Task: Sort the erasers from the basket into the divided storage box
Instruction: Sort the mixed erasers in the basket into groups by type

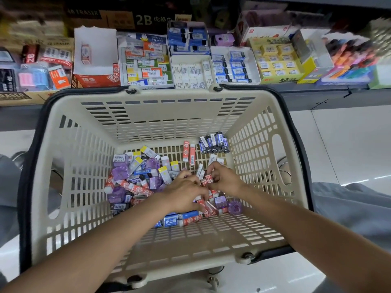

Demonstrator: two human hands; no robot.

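A cream slotted basket (160, 115) holds a loose heap of erasers (137, 176) in red, blue, purple and yellow-white wrappers. Both hands are down inside it. My right hand (224, 178) pinches small red-wrapped erasers (208, 179) between thumb and fingers. My left hand (186, 192) curls over the heap and grips red-wrapped erasers (204, 205) under its fingers. A stack of dark blue erasers (214, 142) lies in the far right corner, with two red ones (189, 153) beside it. Divided storage boxes (190, 68) stand on the shelf behind the basket.
The shelf holds several open cartons: a nearly empty red-and-white one (95, 53), a mixed one (146, 64), white erasers (192, 75), blue ones (234, 66), yellow ones (277, 62). The basket's dark handles (300, 132) hang at its sides. Pale floor (338, 134) lies right.
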